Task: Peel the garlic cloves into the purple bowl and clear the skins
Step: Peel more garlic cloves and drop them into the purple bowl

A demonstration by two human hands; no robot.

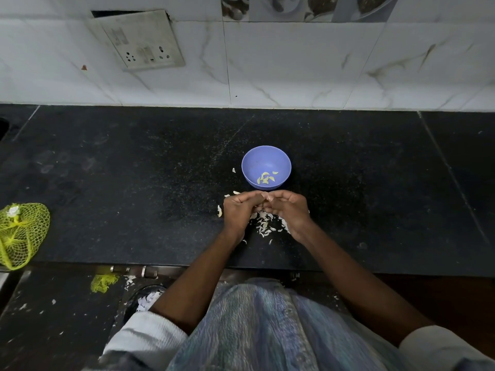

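Note:
The purple bowl (266, 159) stands on the black counter (134, 183) and holds several peeled garlic cloves (265, 178). Just in front of it my left hand (239, 212) and my right hand (288, 210) meet, fingertips curled together around a small garlic clove (264, 202) that is mostly hidden between them. Under and between my hands lies a heap of white garlic skins (265, 223). A few stray skins lie left of the bowl.
A yellow mesh bag (20, 234) lies at the counter's left front edge. The tiled wall with a socket plate (142, 41) rises behind. Below the counter edge are a scrap of yellow mesh (103, 283), scattered skins and a dark bin (144, 298).

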